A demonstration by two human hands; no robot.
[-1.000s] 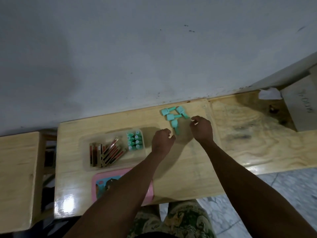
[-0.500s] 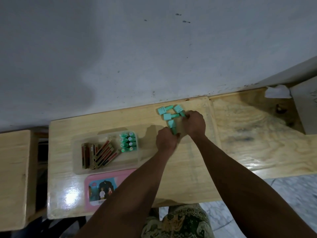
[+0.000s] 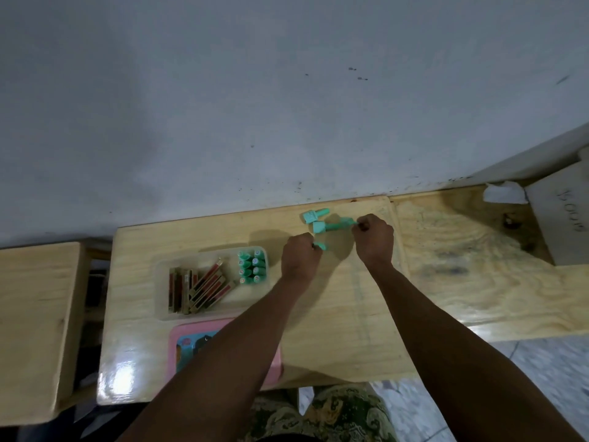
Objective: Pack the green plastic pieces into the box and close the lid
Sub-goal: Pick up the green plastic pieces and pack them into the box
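My left hand (image 3: 301, 256) is curled tight around one green piece (image 3: 321, 246), and only its tip pokes out by my knuckles. My right hand (image 3: 374, 239) is curled too, its fingertips pinching the end of a second green piece (image 3: 345, 223). Both hands are above the centre of the frame. Just beyond them, near the wall, two loose green pieces (image 3: 314, 215) lie touching on the bench (image 3: 350, 314).

The clear box (image 3: 159, 291) sits just left of my left hand. Its right end holds packed green pieces (image 3: 251, 266) in two rows, and red-brown sticks (image 3: 199, 287) fan across the rest. Below the box lies the pink lid (image 3: 180, 341), and my left forearm crosses it and hides its right part.

A second bench (image 3: 478, 266) adjoins on the right, carrying a grey block (image 3: 561, 224) and crumpled white paper (image 3: 503, 193). A wooden stool (image 3: 32, 314) stands at the far left.
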